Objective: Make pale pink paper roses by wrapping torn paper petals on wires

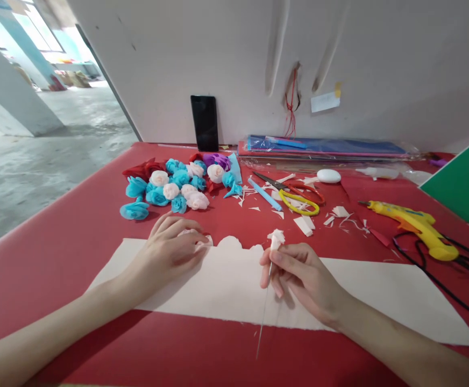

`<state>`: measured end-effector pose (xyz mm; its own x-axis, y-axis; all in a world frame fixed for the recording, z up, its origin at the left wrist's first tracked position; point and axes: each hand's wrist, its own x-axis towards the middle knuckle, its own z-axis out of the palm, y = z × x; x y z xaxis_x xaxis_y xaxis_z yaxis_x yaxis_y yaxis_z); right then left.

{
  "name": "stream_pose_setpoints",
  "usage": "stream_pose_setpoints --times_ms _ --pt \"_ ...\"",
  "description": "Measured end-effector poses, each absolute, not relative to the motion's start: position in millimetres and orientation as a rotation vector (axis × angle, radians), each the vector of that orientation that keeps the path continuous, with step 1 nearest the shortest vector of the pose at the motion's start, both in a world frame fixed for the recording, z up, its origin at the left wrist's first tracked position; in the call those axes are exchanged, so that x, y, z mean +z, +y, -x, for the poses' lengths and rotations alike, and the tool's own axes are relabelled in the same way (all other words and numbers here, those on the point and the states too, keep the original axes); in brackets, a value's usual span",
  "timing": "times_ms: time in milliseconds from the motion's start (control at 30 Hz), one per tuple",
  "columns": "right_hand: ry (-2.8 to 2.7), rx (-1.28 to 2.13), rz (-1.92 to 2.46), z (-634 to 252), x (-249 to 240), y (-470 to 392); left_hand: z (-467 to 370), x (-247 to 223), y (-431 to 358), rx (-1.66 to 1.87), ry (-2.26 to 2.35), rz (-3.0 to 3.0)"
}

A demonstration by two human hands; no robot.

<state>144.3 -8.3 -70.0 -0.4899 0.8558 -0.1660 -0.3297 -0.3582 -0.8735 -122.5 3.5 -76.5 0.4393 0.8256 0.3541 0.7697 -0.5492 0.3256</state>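
Note:
Between the thumb and fingers of my right hand (299,274) is a thin wire stem (263,317), held nearly upright with its lower end toward me. A small pale paper flower (276,237) tops it, its petals ragged. My left hand (173,244) rests at the far edge of a long cream crepe paper strip (226,290), fingers extended over pale cut petals (206,242); the fingers partly hide these. Rounded petal pieces (229,243) also lie along that edge, between my hands.
Beyond my left hand sits a pile of blue, pink, red and purple paper flowers (180,176). Scissors (299,201), a blue pen (264,193) and paper scraps (304,226) lie centrally. A yellow glue gun (416,223) with black cable is right. A phone (205,123) leans on the wall.

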Motion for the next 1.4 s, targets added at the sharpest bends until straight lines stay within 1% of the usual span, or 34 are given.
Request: stream_pose_setpoints --times_ms 267,533,700,933,1400 --pt "-1.061 1.932 0.812 -144 -70 -8 124 -77 7 0.699 1.381 -2.51" --pt "-1.06 1.93 0.81 -144 -72 -8 117 -62 8 0.673 1.393 -2.464" --pt "-1.066 1.925 0.815 -145 -70 -9 115 -68 6 0.737 1.516 -2.376" --pt "-1.068 1.917 0.811 -144 -72 -8 122 -78 9 0.774 1.561 -2.251" --pt "-1.061 1.918 0.8 -144 -71 -9 108 -63 -2 0.917 1.648 -1.924"
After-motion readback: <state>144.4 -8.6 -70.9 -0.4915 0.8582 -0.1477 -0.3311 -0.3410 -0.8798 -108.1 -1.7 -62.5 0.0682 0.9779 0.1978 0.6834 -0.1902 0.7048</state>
